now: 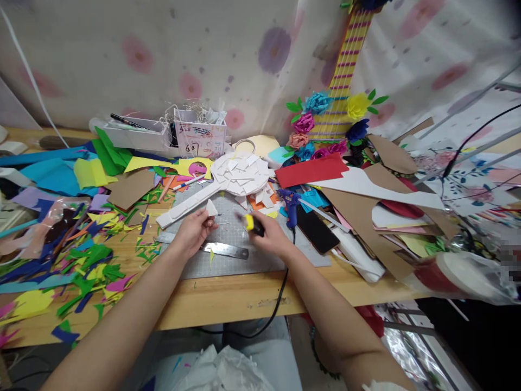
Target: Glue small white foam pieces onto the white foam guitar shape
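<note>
My left hand (196,232) is closed in a pinch on a small white foam-board piece (211,208). In my right hand (272,233) is a yellow-and-black utility knife (254,225); its blade end is blurred and points left, apart from the piece. Both hands are over a grey cutting mat (228,267), where a metal ruler (230,250) lies below them. Just beyond them rests a white cutout (240,176), round with a long straight neck, its round part covered in white scraps. A blue glue gun (290,207) lies right of my right hand.
A black phone (317,228) lies at the mat's right. Colored paper scraps (91,266) cover the table's left side. White bins (201,136) stand at the back, near a yellow flower-decorated guitar neck (348,65). Cardboard sheets (358,212) pile up right. A black cord (280,298) hangs over the front edge.
</note>
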The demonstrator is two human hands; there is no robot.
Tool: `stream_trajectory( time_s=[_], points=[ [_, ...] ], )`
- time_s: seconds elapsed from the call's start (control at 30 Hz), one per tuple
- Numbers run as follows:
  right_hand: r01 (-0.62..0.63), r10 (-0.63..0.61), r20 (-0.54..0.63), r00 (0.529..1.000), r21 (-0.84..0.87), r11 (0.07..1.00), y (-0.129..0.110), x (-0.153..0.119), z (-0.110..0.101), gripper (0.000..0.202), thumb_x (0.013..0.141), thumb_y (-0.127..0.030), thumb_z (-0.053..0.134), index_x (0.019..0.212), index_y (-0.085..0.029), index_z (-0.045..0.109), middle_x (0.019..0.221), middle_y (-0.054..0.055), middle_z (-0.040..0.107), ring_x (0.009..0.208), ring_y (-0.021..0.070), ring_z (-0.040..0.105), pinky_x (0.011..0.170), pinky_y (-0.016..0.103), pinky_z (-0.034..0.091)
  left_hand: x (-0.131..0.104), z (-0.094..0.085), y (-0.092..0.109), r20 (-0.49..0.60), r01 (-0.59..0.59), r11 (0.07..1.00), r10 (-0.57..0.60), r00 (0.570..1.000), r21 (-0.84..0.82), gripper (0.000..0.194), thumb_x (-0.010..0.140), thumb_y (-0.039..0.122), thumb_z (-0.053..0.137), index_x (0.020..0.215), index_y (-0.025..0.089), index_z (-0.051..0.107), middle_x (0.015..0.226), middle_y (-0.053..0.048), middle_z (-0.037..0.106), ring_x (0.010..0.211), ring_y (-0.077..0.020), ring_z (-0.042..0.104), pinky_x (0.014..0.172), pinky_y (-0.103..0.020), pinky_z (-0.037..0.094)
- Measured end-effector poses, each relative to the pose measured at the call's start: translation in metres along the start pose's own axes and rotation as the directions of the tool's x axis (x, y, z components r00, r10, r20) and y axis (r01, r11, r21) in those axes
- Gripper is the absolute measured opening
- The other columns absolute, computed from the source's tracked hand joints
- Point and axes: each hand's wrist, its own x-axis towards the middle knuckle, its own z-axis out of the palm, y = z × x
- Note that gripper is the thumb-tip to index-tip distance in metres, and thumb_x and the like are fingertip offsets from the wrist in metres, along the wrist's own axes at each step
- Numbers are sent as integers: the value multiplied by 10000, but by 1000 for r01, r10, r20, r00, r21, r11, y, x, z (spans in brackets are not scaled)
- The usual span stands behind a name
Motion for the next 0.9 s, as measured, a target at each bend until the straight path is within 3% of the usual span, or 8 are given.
stream_trajectory(
  time_s=[0.07,0.2,0.37,0.7,0.8,0.9],
  points=[
    [4,8,89,996,-135,991,-8,6,4,153,703,-244,556,847,-213,596,823,26,657,769,191,578,665,279,385,0,2,0,10,17,1000,-17,1000,-18,127,784,96,587,659,118,581,637,-7,553,484,-39,438,512,-165,476],
    [-27,57,94,994,-293,956,-13,17,14,140,731,-297,577,838,-216,616,832,44,687,760,200,594,633,278,348,0,4,0,39,41,999,-40,998,-27,66,751,82,587,700,121,604,603,11,526,487,-45,436,503,-160,466],
    [-39,71,89,993,-324,945,-10,21,20,172,750,-322,576,879,-221,630,876,51,705,788,212,613,628,283,342,1,3,-4,101,40,999,-37,994,-30,95,687,34,577,703,116,622,509,49,441,446,-32,372,515,-148,472],
    [-50,76,68,995,-318,947,-7,19,21,157,743,-302,565,858,-216,628,868,47,702,776,209,604,616,287,314,1,1,-18,136,54,998,-48,990,-35,44,649,146,609,683,128,630,504,46,434,480,-52,414,554,-185,488],
    [-39,70,89,994,-315,948,-4,16,18,150,741,-299,573,854,-215,624,856,43,697,775,205,601,620,284,313,4,-2,-16,113,-20,1000,20,993,1,90,640,186,628,711,130,623,529,50,444,474,-48,393,541,-193,469],
    [-59,96,97,991,-331,942,3,12,10,134,747,-291,578,851,-215,617,867,40,695,801,206,606,625,279,314,10,-12,-12,41,-210,946,207,978,246,208,679,233,577,852,136,641,535,58,451,451,-68,378,496,-219,427]
  ],
)
